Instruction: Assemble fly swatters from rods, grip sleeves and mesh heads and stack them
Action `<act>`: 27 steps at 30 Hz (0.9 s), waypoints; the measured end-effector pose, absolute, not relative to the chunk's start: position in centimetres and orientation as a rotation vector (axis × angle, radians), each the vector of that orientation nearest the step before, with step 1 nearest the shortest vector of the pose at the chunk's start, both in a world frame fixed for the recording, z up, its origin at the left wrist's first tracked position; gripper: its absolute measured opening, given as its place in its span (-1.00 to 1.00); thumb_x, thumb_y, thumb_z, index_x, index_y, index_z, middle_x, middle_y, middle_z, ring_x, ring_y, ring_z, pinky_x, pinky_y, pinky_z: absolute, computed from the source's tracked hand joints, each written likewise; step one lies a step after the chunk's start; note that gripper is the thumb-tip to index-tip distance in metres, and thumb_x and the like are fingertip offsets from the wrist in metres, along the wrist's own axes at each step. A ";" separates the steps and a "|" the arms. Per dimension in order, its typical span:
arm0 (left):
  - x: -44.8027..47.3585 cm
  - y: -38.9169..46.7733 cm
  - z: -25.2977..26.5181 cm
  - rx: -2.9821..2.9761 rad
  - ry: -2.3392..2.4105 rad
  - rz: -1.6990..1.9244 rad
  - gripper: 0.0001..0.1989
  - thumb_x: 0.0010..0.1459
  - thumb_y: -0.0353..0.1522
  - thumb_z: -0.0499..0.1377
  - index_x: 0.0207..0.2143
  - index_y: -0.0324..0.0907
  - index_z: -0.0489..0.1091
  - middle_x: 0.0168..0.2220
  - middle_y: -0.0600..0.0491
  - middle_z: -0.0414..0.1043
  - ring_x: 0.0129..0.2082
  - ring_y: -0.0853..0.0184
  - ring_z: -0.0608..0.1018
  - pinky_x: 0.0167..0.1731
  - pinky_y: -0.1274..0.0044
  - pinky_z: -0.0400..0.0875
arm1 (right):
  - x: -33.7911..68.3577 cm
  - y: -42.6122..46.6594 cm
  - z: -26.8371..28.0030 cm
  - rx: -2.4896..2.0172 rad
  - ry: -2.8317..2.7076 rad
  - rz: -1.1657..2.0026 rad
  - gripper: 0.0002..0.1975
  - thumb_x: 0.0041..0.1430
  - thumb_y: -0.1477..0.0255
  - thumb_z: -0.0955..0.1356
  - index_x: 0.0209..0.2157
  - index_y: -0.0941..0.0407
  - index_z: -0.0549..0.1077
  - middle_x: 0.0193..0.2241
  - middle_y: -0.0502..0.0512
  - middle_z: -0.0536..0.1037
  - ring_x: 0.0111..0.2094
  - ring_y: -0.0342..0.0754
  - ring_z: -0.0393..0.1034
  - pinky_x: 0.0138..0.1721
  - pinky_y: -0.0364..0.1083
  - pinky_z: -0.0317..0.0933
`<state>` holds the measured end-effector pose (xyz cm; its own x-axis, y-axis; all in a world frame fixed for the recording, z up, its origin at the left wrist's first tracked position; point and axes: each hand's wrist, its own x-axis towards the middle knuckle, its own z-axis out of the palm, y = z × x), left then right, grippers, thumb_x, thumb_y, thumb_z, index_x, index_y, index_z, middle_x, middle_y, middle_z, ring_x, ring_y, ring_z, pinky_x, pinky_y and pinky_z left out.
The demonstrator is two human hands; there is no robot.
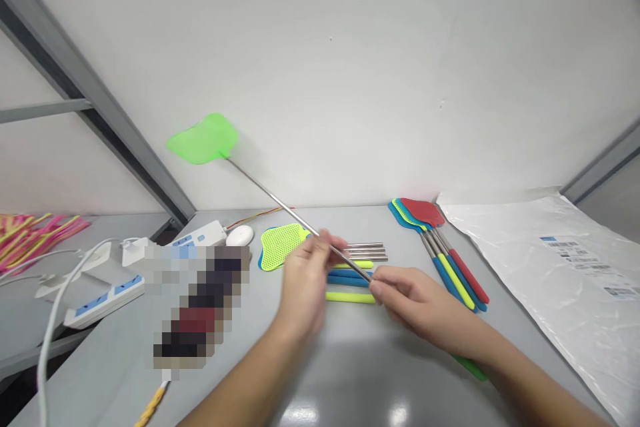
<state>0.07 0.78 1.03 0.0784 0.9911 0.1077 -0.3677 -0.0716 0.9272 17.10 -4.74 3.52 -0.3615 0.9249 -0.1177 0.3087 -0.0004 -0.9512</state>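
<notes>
Bare table (350, 360) near edge; swatter pile (345, 267) ahead, power strips (107, 287) left, plastic sheet (560, 267) right.

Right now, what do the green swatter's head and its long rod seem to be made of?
The green swatter head looks like thin, matte, slightly translucent plastic. The rod, gripped by both hands, left hand and right hand, seems to be polished metal, silvery and glinting, probably steel.

This looks like a small assembly or packing workshop — a plain grey counter (350, 360) against a bare white wall, framed by metal struts (100, 107). Batches of identical fly swatters (440, 240) lie sorted, a stack of printed plastic bags (565, 260) waits at one side, and power strips (105, 287) trail cables — bench work, nothing homely.
</notes>
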 end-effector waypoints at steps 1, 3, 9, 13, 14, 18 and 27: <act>-0.3 1.1 1.2 1.028 0.832 1.402 -0.69 0.18 -0.16 0.16 -0.43 -0.22 0.46 -0.39 0.03 0.46 -0.37 0.38 0.49 -0.26 0.52 0.39 | 17.2 -4.8 3.4 -1.298 -1.732 1.350 -0.64 0.32 0.20 0.19 -0.50 0.10 0.13 -0.56 -0.10 0.09 -0.53 -0.21 -0.04 -0.55 -0.18 -0.15; -0.9 1.7 1.6 1.059 0.846 1.409 -0.68 0.18 -0.15 0.15 -0.43 -0.23 0.45 -0.38 0.03 0.46 -0.38 0.36 0.49 -0.26 0.49 0.40 | 17.4 -4.9 3.2 -1.318 -1.765 1.347 -0.64 0.32 0.22 0.19 -0.51 0.10 0.12 -0.56 -0.09 0.09 -0.53 -0.21 -0.04 -0.55 -0.17 -0.16; -0.5 1.0 1.8 1.159 0.784 1.247 -0.72 0.17 -0.17 0.17 -0.36 -0.23 0.45 -0.32 -0.02 0.49 -0.29 0.31 0.52 -0.18 0.46 0.40 | 18.0 -5.0 3.1 -1.323 -1.734 1.413 -0.66 0.32 0.19 0.17 -0.47 0.09 0.17 -0.56 -0.09 0.14 -0.54 -0.20 -0.02 -0.55 -0.18 -0.13; 0.6 -0.2 1.3 1.213 0.723 1.022 -0.72 0.19 -0.18 0.15 -0.27 -0.23 0.46 -0.23 -0.08 0.52 -0.22 0.24 0.53 -0.13 0.41 0.39 | 18.1 -4.7 3.3 -1.319 -1.762 1.326 -0.66 0.32 0.16 0.18 -0.42 0.10 0.25 -0.54 -0.09 0.11 -0.51 -0.19 -0.03 -0.48 -0.17 -0.08; 0.7 -0.4 1.2 1.229 0.716 0.997 -0.71 0.20 -0.18 0.14 -0.25 -0.23 0.47 -0.22 -0.09 0.52 -0.19 0.23 0.53 -0.13 0.41 0.38 | 18.0 -4.6 3.3 -1.307 -1.771 1.324 -0.65 0.32 0.15 0.17 -0.42 0.10 0.25 -0.55 -0.09 0.10 -0.51 -0.19 -0.04 -0.48 -0.17 -0.09; 0.6 -0.4 1.2 1.308 0.753 1.019 -0.71 0.19 -0.18 0.15 -0.27 -0.23 0.51 -0.24 -0.08 0.53 -0.21 0.22 0.52 -0.17 0.45 0.38 | 17.9 -4.4 3.2 -1.291 -1.777 1.341 -0.59 0.31 0.10 0.15 -0.49 0.09 0.14 -0.58 -0.10 0.09 -0.54 -0.19 -0.07 -0.52 -0.17 -0.13; -0.3 0.8 2.0 1.179 0.797 1.276 -0.71 0.16 -0.16 0.18 -0.37 -0.22 0.51 -0.31 -0.03 0.53 -0.25 0.26 0.52 -0.15 0.43 0.38 | 18.8 -4.4 4.2 -1.380 -1.897 1.296 -0.60 0.32 0.13 0.15 -0.50 0.10 0.13 -0.57 -0.09 0.17 -0.55 -0.20 -0.01 -0.54 -0.18 -0.09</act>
